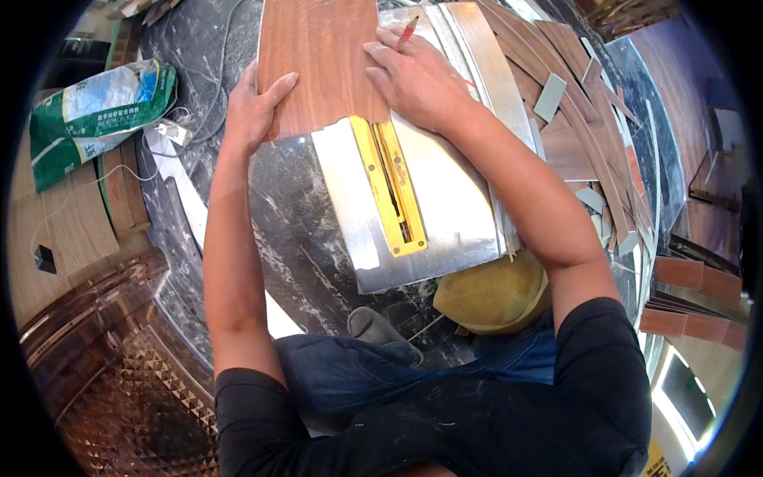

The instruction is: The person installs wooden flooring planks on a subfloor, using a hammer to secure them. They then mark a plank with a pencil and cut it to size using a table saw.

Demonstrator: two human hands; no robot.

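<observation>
A reddish-brown wood-grain floor plank (pixel 318 63) lies over the far part of a metal saw table (pixel 453 199). Its near edge is uneven, with a small curved notch by the yellow slotted insert (pixel 388 191). My left hand (pixel 258 103) grips the plank's left edge, thumb on top and fingers hidden beneath. My right hand (pixel 420 79) presses bent fingers on the plank's right edge. Between its fingers a red pencil (pixel 408 33) sticks up. Right of that hand runs a long metal fence (pixel 481 71). I cannot make out a blade in the slot.
Plank offcuts (pixel 564 143) lie heaped to the right. A green-and-white bag (pixel 103 115) and a white power strip (pixel 175 133) with cords are at the left. A yellow rounded object (pixel 493 294) sits under the saw table's near edge, beside my grey shoe (pixel 381 334).
</observation>
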